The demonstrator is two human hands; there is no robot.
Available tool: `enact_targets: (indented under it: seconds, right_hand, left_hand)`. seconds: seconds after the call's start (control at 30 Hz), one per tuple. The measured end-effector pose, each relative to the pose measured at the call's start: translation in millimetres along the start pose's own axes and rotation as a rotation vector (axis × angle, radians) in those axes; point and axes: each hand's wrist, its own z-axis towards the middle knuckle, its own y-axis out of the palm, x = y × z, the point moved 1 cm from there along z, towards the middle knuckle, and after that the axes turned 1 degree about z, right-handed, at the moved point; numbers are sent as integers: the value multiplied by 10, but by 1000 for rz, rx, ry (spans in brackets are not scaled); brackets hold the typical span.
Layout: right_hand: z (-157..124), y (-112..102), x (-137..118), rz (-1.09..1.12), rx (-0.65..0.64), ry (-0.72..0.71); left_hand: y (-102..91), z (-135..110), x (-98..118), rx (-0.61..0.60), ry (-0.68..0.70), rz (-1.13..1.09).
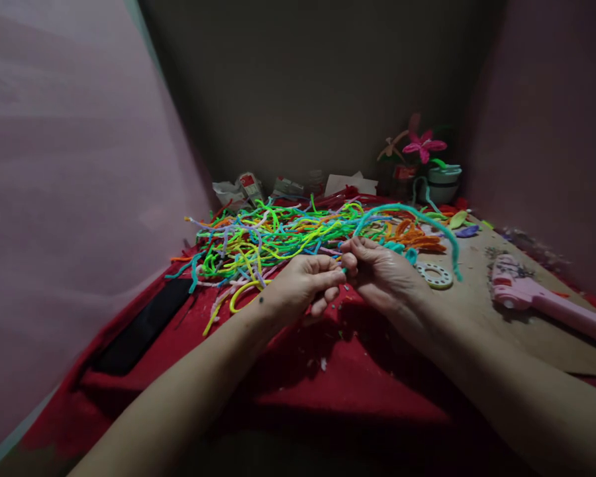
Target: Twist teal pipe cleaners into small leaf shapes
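A teal pipe cleaner (417, 212) arcs up from between my hands and bends down to the right. My left hand (310, 281) is closed, with its thumb and forefinger pinching the teal end. Close beside it, my right hand (377, 268) is closed on the same pipe cleaner, palm turned partly toward me. Behind both hands spreads a tangled heap of pipe cleaners (278, 235) in green, yellow, lilac, blue and orange. Just right of my right hand lie a round white ring with holes (434, 275) and looped orange pipe cleaners (412, 235).
A dark phone-like slab (144, 324) rests at the left of the red cloth (302, 384). To the right, a pink handled tool (536, 295) lies on a brown board (477, 311). Behind stand a pot (442, 183) and a pink pipe-cleaner flower (424, 144).
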Motion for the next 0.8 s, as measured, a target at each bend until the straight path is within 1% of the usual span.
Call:
enact_targets:
  seconds: [0.1,0.17,0.2,0.23,0.27,0.37,0.43,0.57,0.63,0.67,0.7,0.73,0.8]
  right_hand:
    - [-13,26,-62,-22,23,-2]
    - [-6,29,-132,-5,61,-68]
    - [0,25,-169,20,82,-131]
    - [6,20,-196,40,86,-170]
    - [11,14,-212,50,74,-199]
    - [19,-3,-186,32,7,-174]
    - [17,-14,-141,36,-6,-156]
    - [6,-20,-81,27,-14,-148]
    - [-2,-16,-69,-11,-36,-153]
    - [-6,-14,-64,-29,-46,-154]
    - [-11,-13,-59,-41,-55,-157]
    - [-15,-11,-53,-49,-64,-158]
    - [-25,-7,-44,-64,-80,-154]
  left_hand:
    - [-32,-10,-43,-142,-88,-228]
    - [-50,-16,-69,-178,-102,-251]
    - [-57,-18,-77,-164,-90,-224]
    - [-64,-19,-81,-123,-62,-176]
    - [-70,-19,-79,-54,-17,-111]
    - [-73,-16,-60,211,190,142]
    - [-54,-10,-60,328,353,339]
    - [-3,2,-106,445,692,732]
    - [10,2,-120,469,786,859]
    - [12,-1,-118,477,792,883]
    - [9,-4,-109,480,759,870]
    - [3,-8,-95,473,686,818]
    - [-11,-13,-69,398,455,614]
